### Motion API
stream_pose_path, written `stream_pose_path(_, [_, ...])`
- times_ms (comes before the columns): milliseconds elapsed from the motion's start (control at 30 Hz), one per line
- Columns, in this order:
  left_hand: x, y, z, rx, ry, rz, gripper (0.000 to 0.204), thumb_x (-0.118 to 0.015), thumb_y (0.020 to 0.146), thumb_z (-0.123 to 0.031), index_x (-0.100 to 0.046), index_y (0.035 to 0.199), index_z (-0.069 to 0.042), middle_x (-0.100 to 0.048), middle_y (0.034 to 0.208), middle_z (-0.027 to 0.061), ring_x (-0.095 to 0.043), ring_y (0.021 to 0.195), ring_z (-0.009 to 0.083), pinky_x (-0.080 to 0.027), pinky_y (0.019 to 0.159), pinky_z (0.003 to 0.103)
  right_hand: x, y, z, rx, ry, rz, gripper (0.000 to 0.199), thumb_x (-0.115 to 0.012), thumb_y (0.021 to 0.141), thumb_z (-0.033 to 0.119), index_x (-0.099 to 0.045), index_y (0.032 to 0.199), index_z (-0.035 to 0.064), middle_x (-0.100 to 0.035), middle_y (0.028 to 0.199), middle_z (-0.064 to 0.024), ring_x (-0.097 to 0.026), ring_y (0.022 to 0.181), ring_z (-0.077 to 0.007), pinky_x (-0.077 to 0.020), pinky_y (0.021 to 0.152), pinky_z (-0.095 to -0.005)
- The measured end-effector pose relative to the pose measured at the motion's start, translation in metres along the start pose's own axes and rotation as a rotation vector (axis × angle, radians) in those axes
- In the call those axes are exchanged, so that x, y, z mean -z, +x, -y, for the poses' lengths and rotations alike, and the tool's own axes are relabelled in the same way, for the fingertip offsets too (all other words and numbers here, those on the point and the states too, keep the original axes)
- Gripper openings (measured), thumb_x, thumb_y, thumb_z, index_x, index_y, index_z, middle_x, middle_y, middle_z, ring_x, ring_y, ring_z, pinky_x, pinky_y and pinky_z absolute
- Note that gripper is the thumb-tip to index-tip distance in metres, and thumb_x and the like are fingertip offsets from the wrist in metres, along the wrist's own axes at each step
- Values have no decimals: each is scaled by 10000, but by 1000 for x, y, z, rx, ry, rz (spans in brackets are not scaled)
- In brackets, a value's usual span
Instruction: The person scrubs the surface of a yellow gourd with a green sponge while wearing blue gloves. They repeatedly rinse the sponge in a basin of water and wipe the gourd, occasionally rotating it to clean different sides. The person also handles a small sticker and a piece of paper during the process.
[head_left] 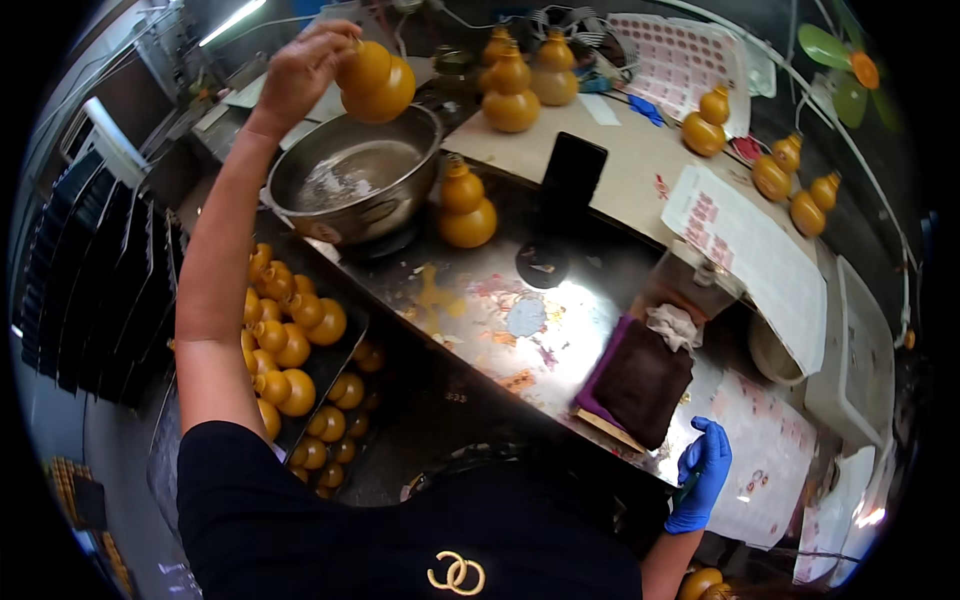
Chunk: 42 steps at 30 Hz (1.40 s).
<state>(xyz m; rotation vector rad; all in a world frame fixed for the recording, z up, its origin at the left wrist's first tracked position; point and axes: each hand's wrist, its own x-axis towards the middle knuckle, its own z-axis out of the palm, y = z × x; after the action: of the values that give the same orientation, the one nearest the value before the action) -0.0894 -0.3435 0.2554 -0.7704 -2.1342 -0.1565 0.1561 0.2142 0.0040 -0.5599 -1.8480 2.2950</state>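
High at the upper left, my bare left hand [305, 75] pinches the top of a glossy orange-yellow bottle gourd [380, 90]. The gourd hangs over the near rim area of a wide metal pan [425, 150], which has some clear, shiny liquid inside. Another gourd [467, 210] stands upright on the metal worktop just right of the pan. My right hand [706, 475], in a blue glove, is low at the right, beside a dark cloth pad [645, 385] on a purple base. Its fingers are curled, and a dark greenish bit shows by the palm; what it is I cannot make out.
Several gourds [290, 345] fill trays at the lower left. More gourds [510, 105] stand on the back board. A black phone [573, 175] is propped upright mid-table. Printed sheets [745, 250], a metal box [695, 280] and a pale plastic bin [860, 350] occupy the right.
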Motion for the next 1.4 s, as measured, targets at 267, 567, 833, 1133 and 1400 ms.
stream_pose_path(267, [-26, -109, 12, 23, 226, 278, 130, -631, 794, -60, -633, 923, -45, -629, 1076, 47, -637, 869, 288, -515, 739, 366, -12, 2, 0, -19, -35, 41, 269, -488, 973, 234, -604, 984, -9, -324, 501, 44, -265, 361, -43, -213, 336, -210])
stream_pose_path(567, [-41, -130, 31, -14, 266, 583, 127, -562, 816, -90, -604, 930, -52, -565, 1042, 86, -592, 960, 294, -495, 785, 383, -11, 1, -9, -41, -54, -2, 280, -481, 978, 246, -610, 998, -2, -335, 511, 47, -272, 365, -36, -221, 339, -206])
stream_pose_path(833, [-34, -113, 30, 290, 450, 390, 196, -609, 853, -272, -583, 930, -93, -546, 975, 93, -572, 949, 292, -454, 805, 404, -16, 3, -12, -27, -75, 13, 283, -482, 978, 251, -617, 993, 3, -336, 509, 48, -273, 370, -38, -209, 345, -208])
stream_pose_path(1133, [-27, -115, 26, 210, 390, 442, 199, -604, 853, -248, -576, 934, -68, -572, 1002, 86, -567, 968, 288, -435, 844, 408, -20, -4, -8, -22, -82, 15, 263, -464, 975, 218, -625, 975, 10, -369, 512, 36, -295, 379, -43, -222, 357, -207])
stream_pose_path(1400, [2, -92, 27, 381, 388, 211, 207, -639, 853, -215, -611, 932, -26, -619, 934, 144, -601, 900, 332, -471, 788, 409, -7, -12, -8, -8, -104, -28, 236, -448, 964, 158, -637, 958, 18, -374, 516, 34, -325, 380, -39, -224, 354, -211])
